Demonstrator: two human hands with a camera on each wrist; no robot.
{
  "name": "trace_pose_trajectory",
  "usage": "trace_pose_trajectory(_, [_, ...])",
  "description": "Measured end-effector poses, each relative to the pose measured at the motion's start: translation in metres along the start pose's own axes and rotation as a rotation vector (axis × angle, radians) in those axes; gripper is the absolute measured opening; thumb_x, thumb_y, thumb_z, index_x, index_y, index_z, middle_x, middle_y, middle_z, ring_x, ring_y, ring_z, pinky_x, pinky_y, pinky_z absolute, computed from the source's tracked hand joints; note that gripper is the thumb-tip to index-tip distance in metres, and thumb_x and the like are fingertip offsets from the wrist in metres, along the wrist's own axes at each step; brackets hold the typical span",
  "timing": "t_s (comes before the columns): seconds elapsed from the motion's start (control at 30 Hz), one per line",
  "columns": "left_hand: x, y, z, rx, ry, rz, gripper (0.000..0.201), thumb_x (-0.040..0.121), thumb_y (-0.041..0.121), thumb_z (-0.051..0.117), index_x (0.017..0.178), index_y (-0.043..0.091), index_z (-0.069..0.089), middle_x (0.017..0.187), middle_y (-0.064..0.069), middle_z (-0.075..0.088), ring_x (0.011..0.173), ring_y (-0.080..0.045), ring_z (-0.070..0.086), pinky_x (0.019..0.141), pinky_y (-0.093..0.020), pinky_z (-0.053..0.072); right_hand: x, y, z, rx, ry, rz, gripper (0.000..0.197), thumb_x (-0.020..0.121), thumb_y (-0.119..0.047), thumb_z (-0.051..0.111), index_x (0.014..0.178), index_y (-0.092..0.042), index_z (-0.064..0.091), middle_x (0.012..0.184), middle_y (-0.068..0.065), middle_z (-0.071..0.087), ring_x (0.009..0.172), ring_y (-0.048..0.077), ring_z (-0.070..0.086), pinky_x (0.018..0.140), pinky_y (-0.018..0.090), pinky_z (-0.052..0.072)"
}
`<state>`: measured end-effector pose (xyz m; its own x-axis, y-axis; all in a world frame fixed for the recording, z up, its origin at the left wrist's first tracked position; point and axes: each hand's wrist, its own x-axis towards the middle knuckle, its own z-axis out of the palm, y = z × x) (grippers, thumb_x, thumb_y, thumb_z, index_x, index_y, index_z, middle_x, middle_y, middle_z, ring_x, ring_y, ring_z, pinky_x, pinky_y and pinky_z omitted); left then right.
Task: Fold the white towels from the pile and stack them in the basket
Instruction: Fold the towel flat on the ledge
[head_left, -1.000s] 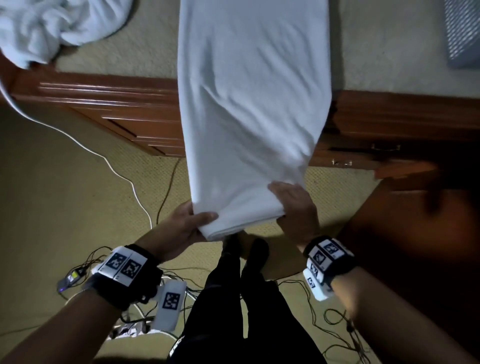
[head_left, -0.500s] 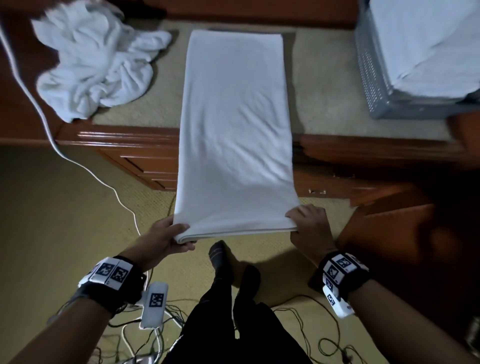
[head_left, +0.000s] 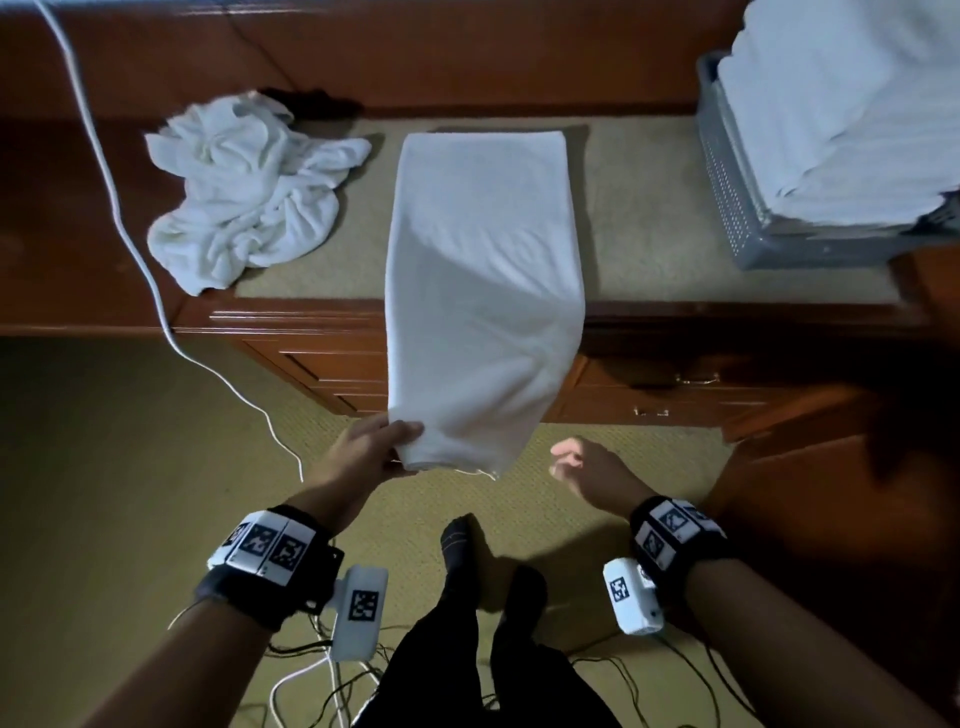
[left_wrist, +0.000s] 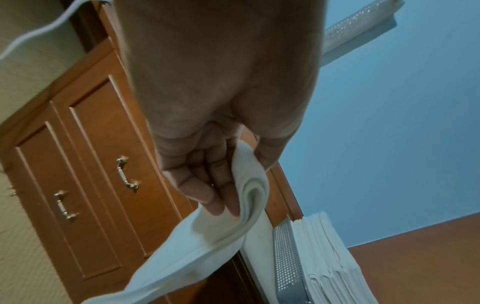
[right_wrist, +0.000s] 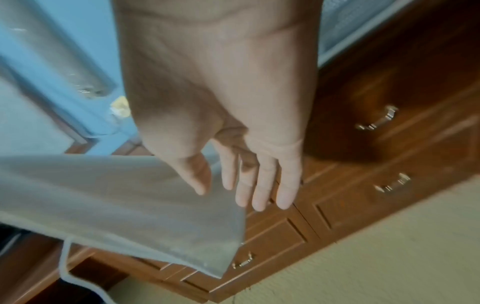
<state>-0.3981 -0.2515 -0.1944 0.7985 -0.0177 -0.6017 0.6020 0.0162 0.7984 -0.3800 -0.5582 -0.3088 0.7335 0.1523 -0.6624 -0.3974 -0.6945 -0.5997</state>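
Observation:
A long white towel (head_left: 483, 291), folded lengthwise, lies on the beige-topped dresser (head_left: 649, 244) and hangs past its front edge. My left hand (head_left: 382, 449) grips the towel's near left corner, thumb on top; the left wrist view shows the folded layers (left_wrist: 249, 197) pinched between thumb and fingers. My right hand (head_left: 576, 462) hovers just right of the towel's loose near right corner, fingers straight and holding nothing (right_wrist: 249, 185). A crumpled pile of white towels (head_left: 249, 192) sits at the back left. The grey perforated basket (head_left: 737, 208) at the right holds a stack of folded towels (head_left: 841, 109).
A white cable (head_left: 130, 223) runs down the left side across the wood and onto the carpet. Dresser drawers with metal handles (head_left: 696, 379) face me. More cables (head_left: 322, 670) lie on the floor around my feet (head_left: 457, 551).
My right hand has let go of the towel's near right corner and moved right; that corner now droops. The left hand keeps its grip. The view has tilted up toward the basket.

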Motion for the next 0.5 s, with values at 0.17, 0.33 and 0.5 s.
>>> trace_pose_trajectory(0.17, [0.010,-0.025,-0.010,-0.212,0.084,-0.072,0.054,0.073,0.021,0.065,0.117,-0.009,0.063,0.108,-0.019,0.072,0.094,-0.027,0.068,0.082,-0.034,0.057,0.065,0.019,0.007,0.501,0.063,0.210,0.107,0.077,-0.075,0.070,0.156,-0.013,0.035,0.158,0.010,0.044,0.138,0.032,0.050,0.114,0.056,0.043])
trace_pose_trajectory(0.33, [0.021,-0.062,-0.027,-0.334,0.141,-0.166,0.057,0.071,0.015,0.066,0.122,-0.009,0.060,0.113,-0.019,0.070,0.097,-0.027,0.068,0.076,-0.030,0.062,0.083,0.029,0.034,0.824,-0.035,0.203,0.071,0.074,-0.053,0.087,0.128,-0.016,0.061,0.107,0.001,0.072,0.112,0.025,0.065,0.108,0.052,0.047])
trace_pose_trajectory(0.5, [0.021,-0.073,-0.039,-0.374,0.112,-0.181,0.040,0.074,0.010,0.065,0.112,-0.003,0.064,0.112,-0.019,0.072,0.091,-0.023,0.071,0.076,-0.028,0.062,0.091,0.033,0.055,0.849,-0.090,0.132,0.120,0.050,-0.077,0.088,0.150,-0.027,0.043,0.138,-0.001,0.057,0.128,0.023,0.053,0.112,0.050,0.042])
